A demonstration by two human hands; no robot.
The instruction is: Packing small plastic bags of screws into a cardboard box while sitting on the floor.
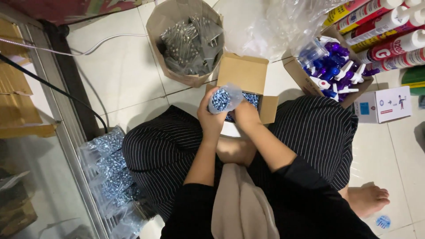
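Both hands, the left hand (211,118) and the right hand (246,116), grip tight around a small bag of screws (224,99) over an open box (248,86).

The trousers (168,150) were black with thin white pinstripes. The small carton (246,77) was plain brown, the screws (220,99) in the clear bag silvery blue, the spray nozzles (333,71) purple, blue and white, the floor (124,66) off-white tile.

Both hands, left hand (211,116) and right hand (246,116), raised together, grip closed.
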